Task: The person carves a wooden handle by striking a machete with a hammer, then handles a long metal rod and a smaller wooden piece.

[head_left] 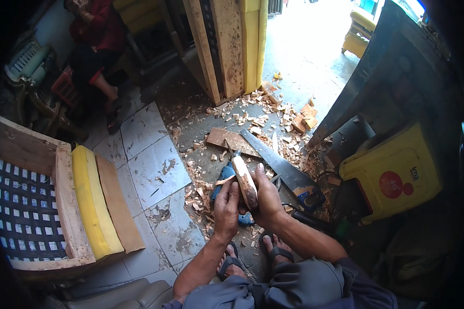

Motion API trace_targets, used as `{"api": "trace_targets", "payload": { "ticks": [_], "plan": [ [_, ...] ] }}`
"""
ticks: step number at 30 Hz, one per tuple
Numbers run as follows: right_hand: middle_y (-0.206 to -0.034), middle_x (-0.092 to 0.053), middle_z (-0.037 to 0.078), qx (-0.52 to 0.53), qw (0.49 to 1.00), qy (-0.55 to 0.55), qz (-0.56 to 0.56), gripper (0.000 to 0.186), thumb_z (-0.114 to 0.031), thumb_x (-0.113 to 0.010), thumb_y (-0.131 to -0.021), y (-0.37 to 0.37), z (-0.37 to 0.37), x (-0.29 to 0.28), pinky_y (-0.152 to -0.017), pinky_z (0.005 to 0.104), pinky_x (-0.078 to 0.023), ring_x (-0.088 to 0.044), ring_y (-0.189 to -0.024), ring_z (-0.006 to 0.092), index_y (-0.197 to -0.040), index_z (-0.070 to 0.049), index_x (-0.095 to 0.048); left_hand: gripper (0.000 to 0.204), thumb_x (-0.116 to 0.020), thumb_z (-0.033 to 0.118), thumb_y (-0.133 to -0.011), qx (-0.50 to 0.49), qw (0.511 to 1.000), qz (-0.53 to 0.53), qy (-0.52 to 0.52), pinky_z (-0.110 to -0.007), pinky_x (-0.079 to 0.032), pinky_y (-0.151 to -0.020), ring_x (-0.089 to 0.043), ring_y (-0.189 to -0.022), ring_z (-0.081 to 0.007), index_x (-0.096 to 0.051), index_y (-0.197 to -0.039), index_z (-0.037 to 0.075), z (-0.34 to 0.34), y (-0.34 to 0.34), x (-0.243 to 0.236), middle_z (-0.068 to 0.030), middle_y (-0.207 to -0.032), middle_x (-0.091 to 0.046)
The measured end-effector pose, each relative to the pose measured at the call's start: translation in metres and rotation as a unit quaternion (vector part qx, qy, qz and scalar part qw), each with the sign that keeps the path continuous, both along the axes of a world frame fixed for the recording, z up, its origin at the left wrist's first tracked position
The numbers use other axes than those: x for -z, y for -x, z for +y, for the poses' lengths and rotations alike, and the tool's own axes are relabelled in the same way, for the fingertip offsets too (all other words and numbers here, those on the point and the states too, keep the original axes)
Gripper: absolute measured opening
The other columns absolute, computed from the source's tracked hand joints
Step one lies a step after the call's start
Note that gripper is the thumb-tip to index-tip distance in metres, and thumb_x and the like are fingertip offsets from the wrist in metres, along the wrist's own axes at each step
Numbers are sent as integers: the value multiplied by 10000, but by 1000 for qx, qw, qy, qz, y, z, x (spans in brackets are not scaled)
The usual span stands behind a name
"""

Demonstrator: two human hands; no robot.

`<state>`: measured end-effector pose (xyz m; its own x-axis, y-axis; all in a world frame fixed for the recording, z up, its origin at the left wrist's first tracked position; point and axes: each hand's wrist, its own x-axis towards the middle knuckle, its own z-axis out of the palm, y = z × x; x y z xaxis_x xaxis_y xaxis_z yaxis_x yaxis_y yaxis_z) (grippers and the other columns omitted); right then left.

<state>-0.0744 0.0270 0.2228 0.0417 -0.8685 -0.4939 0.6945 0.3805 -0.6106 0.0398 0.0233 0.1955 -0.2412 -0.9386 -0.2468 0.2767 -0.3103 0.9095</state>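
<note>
A pale, rounded, handle-like piece of wood [244, 177] with brown patches is held tilted above the floor, a dark narrow point at its far end. My right hand [268, 198] is closed round its near part, thumb along the side. Close by on its left, my left hand [226, 208] has its fingers closed, with a thin strip of wood [225, 181] at their tips. Beneath lie a blue power tool [223, 177], partly hidden by my hands, a handsaw [276, 160] and a flat reddish board [232, 141].
Wood chips [255, 118] litter the floor around my sandalled feet. At left stands a wooden frame with black webbing [28, 206] and yellow foam [95, 201]. A yellow plastic container [392, 172] is at right. One person [95, 46] sits far left; a tall padded frame [229, 49] stands ahead.
</note>
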Motion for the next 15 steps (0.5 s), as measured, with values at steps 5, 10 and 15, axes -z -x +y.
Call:
{"api": "trace_targets", "payload": {
  "ticks": [5, 10, 15],
  "plan": [
    [-994, -631, 67, 6, 1000, 0, 0, 644, -550, -290, -1086, -1, 1, 4, -520, 286, -498, -612, -742, 141, -1358, -27, -550, 320, -458, 369, -1100, 6, 1000, 15, -8, -168, -313, -485, -418, -569, 9, -627, -1147, 101, 0, -2, 2, 82, -764, -559],
    [-970, -626, 72, 14, 1000, 11, -9, 565, -508, -337, -1089, -2, 1, 8, -551, 297, -507, -626, -766, 145, -1273, -35, -585, 333, -434, 335, -1109, 2, 999, 31, -16, -166, -345, -487, -440, -591, 6, -599, -1247, 81, 1, 0, 9, 59, -860, -588],
    [-915, -621, 72, 68, 998, -10, -6, 459, -449, -397, -1086, -6, -2, 12, -558, 321, -500, -619, -734, 153, -1134, -45, -609, 446, -379, 273, -1118, -27, 962, -168, 215, -173, -379, -479, -458, -604, -14, -443, -1494, 43, -8, 1, 14, -80, -1290, -611]
  ]
}}
